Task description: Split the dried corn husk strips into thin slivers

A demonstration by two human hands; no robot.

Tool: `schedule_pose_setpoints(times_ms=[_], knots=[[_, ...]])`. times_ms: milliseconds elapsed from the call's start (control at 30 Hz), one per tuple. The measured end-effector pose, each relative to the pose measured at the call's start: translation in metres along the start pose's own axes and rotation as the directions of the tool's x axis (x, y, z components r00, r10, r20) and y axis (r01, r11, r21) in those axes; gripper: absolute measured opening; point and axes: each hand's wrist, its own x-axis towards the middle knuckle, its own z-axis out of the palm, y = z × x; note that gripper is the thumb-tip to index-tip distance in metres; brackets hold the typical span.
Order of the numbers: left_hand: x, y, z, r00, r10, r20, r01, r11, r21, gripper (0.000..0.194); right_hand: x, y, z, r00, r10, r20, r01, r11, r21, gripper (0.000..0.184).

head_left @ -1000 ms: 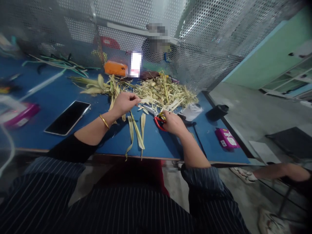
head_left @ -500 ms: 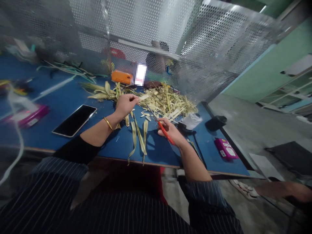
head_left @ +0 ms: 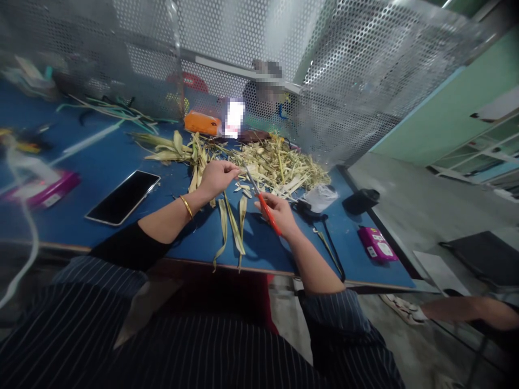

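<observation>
My left hand is closed in a pinch above the table, its fingertips on a small pale strip of dry husk that mostly hides against the pile behind. My right hand is wrapped round scissors with orange-red handles. Their blades point up and left, with the tips close to my left fingertips; whether they touch the strip I cannot tell. Below the hands, several long husk strips lie on the blue table. A heap of shredded husk spreads just beyond, and whole husks lie behind my left hand.
A black-screened phone lies left of my forearm. An orange pack and a lit phone stand by the perforated metal screen. On the right are a clear plastic bag, a black object and a purple pack.
My left hand has shifted slightly right, toward the scissors. The scissors have moved a little left and up, so their tips are now nearer my left fingertips.
</observation>
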Motion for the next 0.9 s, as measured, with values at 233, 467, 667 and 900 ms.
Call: schedule_pose_setpoints(times_ms=[233,467,667,900], knots=[[0.004,-0.006,-0.004,1.0,0.003,0.018,-0.002,1.0,-0.017,0.027,-0.001,0.0,-0.01,0.987,-0.031,-0.16,-0.043,0.897,-0.44,0.048],[0.005,0.01,-0.022,0.995,0.029,0.095,-0.017,0.993,-0.117,0.024,-0.014,-0.017,-0.024,0.991,0.059,-0.118,-0.127,0.178,-0.976,0.04],[-0.005,0.021,-0.019,0.993,0.085,0.087,-0.081,0.996,-0.047,0.031,-0.004,-0.053,-0.017,0.996,-0.076,0.05,0.061,0.14,-0.988,0.034],[-0.009,0.021,-0.015,0.982,0.109,0.152,-0.114,0.993,0.024,0.026,0.037,-0.062,0.012,0.926,-0.323,0.197,0.286,0.257,-0.923,0.032]])
